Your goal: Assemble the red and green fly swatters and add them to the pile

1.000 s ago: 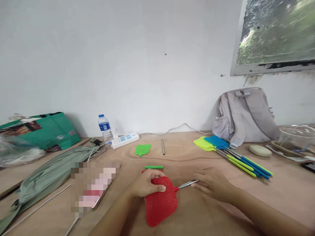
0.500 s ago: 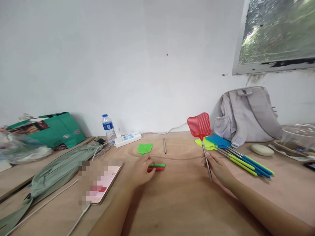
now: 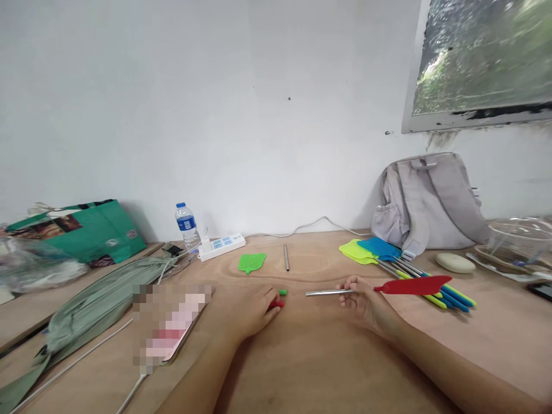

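My right hand (image 3: 370, 303) is closed on the metal rod of a red fly swatter (image 3: 416, 285), held level above the table. The rod's bare end points left and the red head lies to the right, seen nearly edge-on. My left hand (image 3: 254, 313) rests on the table with its fingers curled round a red handle (image 3: 277, 303), largely hidden by them. Just behind it lies a green handle (image 3: 283, 292), partly covered by the fingers. Farther back are a green swatter head (image 3: 252, 263) and a loose metal rod (image 3: 287, 257).
Several yellow and blue fly swatters (image 3: 379, 248) are piled at right, before a grey backpack (image 3: 431, 201). A phone (image 3: 185, 328) with a cable, a green-grey bag (image 3: 95, 299), a power strip (image 3: 222, 247) and a water bottle (image 3: 186, 224) stand or lie at left.
My right hand has tipped the red swatter from upright to level, its rod now toward the left. My left fingers have closed over the red handle.
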{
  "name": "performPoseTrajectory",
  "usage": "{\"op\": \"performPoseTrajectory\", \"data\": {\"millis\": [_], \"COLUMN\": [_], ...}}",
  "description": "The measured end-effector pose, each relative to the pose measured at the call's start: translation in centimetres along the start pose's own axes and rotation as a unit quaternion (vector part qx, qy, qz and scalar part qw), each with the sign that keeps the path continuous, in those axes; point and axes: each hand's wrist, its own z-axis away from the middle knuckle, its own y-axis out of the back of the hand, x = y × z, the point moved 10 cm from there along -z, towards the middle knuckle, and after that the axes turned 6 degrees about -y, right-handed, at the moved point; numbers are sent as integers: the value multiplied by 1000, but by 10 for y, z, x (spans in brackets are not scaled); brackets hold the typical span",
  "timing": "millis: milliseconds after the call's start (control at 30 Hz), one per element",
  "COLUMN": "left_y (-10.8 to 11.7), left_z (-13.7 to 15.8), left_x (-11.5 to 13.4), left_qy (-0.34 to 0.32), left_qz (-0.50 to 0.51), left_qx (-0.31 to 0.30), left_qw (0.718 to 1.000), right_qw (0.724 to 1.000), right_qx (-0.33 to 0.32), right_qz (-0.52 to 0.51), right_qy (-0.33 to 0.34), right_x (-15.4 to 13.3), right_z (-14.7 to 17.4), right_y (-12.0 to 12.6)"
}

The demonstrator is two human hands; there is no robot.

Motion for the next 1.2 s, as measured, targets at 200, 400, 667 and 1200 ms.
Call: {"op": "performPoseTrajectory", "data": {"millis": [200,400,667,1200], "left_y": [-1,-14,-10,0], "left_z": [2,0,-2,0], "left_x": [15,30,39,76], "left_qy": [18,21,-3,-107], "left_qz": [34,150,156,81], "left_qx": [-34,-31,2,74], "left_qw": [999,988,988,988], "right_qw": [999,1000,998,932], "right_qx": [-12,-10,-47,17], "right_qz": [-27,-1,29,351], "right_qy": [-39,-26,-6,85], "right_x": [12,11,11,26], "right_z": [5,9,11,18], "right_y": [-9,-16,-29,-45]}}
